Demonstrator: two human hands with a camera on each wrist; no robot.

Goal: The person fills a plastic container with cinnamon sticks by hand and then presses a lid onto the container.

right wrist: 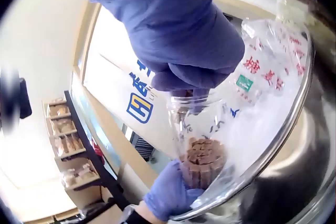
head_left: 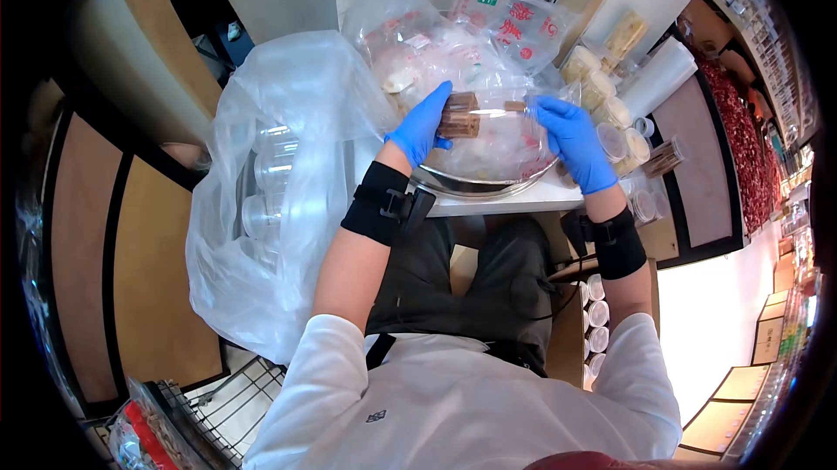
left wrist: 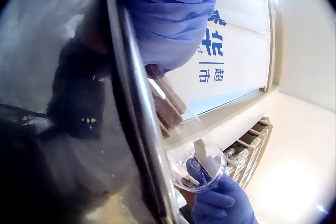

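Observation:
A clear plastic jar [head_left: 490, 121] lies on its side between the two gloved hands, over a heap of plastic bags. My left hand [head_left: 423, 128], in a blue glove, grips it near its base. Upright brown sticks [right wrist: 203, 163] are packed together inside, at the base end; the part toward the mouth is see-through. At the open rim [left wrist: 223, 174] is my right hand [head_left: 573, 140], also gloved, its fingertips reaching into the mouth. They pinch a short brown stick [head_left: 514, 106]. In the right wrist view the back of the right hand hides part of the rim.
Beneath the hands a wide metal bowl [head_left: 466, 186] holds clear bags [head_left: 436, 60] with red print. On the left a large plastic sack [head_left: 296, 78] contains clear jars. Filled tubs [head_left: 602, 91] and a white roll [head_left: 660, 78] stand at right. Lidded jars [head_left: 596, 313] line up below.

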